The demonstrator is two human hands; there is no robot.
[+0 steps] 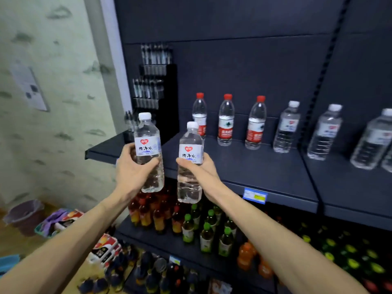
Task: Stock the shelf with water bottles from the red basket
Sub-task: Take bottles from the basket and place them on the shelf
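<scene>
Two full water bottles held upright before the shelf [244, 166]: left hand [131, 168] wrapped round the left bottle [148, 153], right hand [199, 170] round the right bottle [189, 164], both mid-body below the labels. Probably weighty, slick, slightly squashy; best gripped at the ribbed waist; open room left of the red-capped bottles [226, 122]; front edge close beneath; red basket unseen

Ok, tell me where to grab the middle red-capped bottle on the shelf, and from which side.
Take the middle red-capped bottle round its body at the red label, coming straight from the shelf front. It stands upright with bare shelf before it, while red-capped neighbours flank it on both sides, so a sideways approach likely bumps them.
</scene>
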